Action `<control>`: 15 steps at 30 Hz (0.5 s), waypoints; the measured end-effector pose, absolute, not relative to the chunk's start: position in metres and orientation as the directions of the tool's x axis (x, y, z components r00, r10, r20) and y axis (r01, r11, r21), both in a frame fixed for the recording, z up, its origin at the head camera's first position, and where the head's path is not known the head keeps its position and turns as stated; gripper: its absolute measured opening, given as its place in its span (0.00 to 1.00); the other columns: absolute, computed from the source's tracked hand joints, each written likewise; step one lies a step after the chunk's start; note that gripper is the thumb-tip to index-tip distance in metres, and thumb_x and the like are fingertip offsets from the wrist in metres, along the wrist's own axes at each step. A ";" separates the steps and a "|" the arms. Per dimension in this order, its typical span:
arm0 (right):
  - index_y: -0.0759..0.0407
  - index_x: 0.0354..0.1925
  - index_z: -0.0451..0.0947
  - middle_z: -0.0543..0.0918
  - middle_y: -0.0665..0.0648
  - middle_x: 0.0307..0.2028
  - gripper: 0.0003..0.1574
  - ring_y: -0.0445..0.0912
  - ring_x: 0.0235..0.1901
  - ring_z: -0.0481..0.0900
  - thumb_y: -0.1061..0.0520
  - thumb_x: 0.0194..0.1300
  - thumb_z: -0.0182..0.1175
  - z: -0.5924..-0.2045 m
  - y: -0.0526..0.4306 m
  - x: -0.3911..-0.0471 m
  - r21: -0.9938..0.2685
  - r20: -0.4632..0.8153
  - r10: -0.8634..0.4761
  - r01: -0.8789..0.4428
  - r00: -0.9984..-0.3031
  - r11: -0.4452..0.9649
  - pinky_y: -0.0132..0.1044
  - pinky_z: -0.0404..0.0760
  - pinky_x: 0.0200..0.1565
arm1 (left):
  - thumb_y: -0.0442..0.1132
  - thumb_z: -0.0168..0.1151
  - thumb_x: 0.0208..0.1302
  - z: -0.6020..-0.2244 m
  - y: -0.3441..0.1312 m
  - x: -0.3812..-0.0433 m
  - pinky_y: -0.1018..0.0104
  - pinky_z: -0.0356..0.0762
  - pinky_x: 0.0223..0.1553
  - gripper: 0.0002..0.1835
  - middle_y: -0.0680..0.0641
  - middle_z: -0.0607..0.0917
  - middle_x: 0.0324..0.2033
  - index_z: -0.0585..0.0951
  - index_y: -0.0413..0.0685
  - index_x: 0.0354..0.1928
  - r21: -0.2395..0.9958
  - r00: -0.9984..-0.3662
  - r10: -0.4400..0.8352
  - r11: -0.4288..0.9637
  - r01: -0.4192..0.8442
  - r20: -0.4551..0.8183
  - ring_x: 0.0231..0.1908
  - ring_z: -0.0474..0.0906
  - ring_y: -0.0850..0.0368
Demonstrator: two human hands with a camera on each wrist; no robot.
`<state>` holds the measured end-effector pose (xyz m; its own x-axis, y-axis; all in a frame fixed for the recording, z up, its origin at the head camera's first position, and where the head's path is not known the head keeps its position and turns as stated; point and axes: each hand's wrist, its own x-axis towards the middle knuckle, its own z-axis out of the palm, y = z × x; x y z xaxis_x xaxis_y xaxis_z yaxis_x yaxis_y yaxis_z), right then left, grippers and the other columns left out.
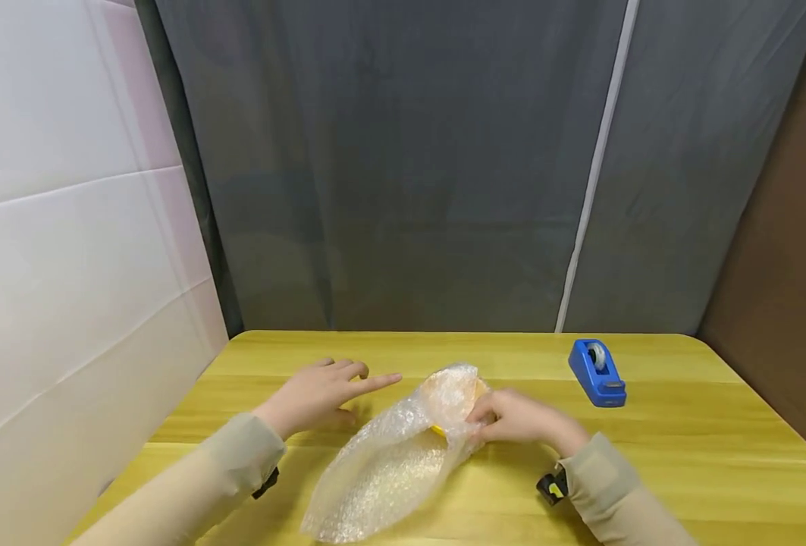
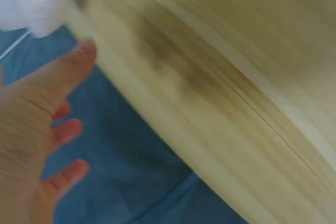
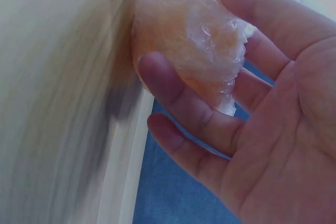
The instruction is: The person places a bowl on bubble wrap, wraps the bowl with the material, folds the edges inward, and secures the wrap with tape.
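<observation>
A sheet of bubble wrap (image 1: 382, 481) stretches over the front middle of the table. Its far end is bunched around an orange-yellow thing (image 3: 173, 45), mostly hidden under the film, with a bit of bright yellow peeking out in the head view. The right hand (image 1: 515, 417) grips the wrapped end from the right, thumb and fingers curled at the film. To the left of the wrap, the left hand (image 1: 324, 394) hovers low over the table with its index finger pointing at the bundle. It holds nothing, and its fingers are spread in the left wrist view.
A blue tape dispenser (image 1: 597, 375) with a roll of clear tape stands at the back right of the wooden table (image 1: 682, 440). Behind the table hangs a grey curtain (image 1: 403, 167). A white panel (image 1: 68, 227) lines the left side, a brown one (image 1: 785, 288) the right.
</observation>
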<state>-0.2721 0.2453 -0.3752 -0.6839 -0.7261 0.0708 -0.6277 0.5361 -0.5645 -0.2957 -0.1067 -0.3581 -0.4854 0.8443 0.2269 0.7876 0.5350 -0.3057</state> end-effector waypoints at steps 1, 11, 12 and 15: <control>0.54 0.36 0.87 0.83 0.43 0.35 0.06 0.35 0.35 0.75 0.58 0.59 0.65 -0.377 0.245 -0.272 -0.571 0.070 -0.728 -0.625 -0.682 0.532 0.32 0.78 0.39 | 0.50 0.78 0.46 -0.362 -0.103 -0.300 0.65 0.71 0.36 0.55 0.54 0.77 0.45 0.55 0.71 0.75 -0.351 -0.462 0.859 0.512 0.784 0.220 0.41 0.73 0.58; 0.53 0.37 0.87 0.83 0.43 0.36 0.07 0.34 0.36 0.76 0.55 0.62 0.64 -0.384 0.244 -0.273 -0.573 0.094 -0.749 -0.651 -0.655 0.498 0.31 0.78 0.41 | 0.36 0.66 0.61 -0.387 -0.069 -0.315 0.67 0.72 0.40 0.49 0.57 0.76 0.53 0.47 0.64 0.77 -0.467 -0.312 0.926 0.376 0.800 0.211 0.46 0.73 0.59; 0.53 0.37 0.87 0.83 0.42 0.36 0.07 0.33 0.36 0.76 0.55 0.61 0.64 -0.383 0.245 -0.273 -0.574 0.092 -0.747 -0.648 -0.658 0.500 0.31 0.78 0.40 | 0.33 0.63 0.63 -0.388 -0.066 -0.316 0.67 0.72 0.40 0.48 0.58 0.76 0.54 0.47 0.63 0.77 -0.452 -0.305 0.928 0.372 0.811 0.215 0.47 0.73 0.59; 0.53 0.37 0.87 0.83 0.42 0.36 0.07 0.34 0.35 0.76 0.55 0.61 0.64 -0.381 0.247 -0.276 -0.576 0.085 -0.743 -0.641 -0.664 0.508 0.31 0.78 0.40 | 0.30 0.59 0.65 -0.392 -0.058 -0.315 0.66 0.74 0.44 0.47 0.58 0.74 0.57 0.44 0.63 0.77 -0.384 -0.302 0.927 0.368 0.847 0.222 0.49 0.72 0.59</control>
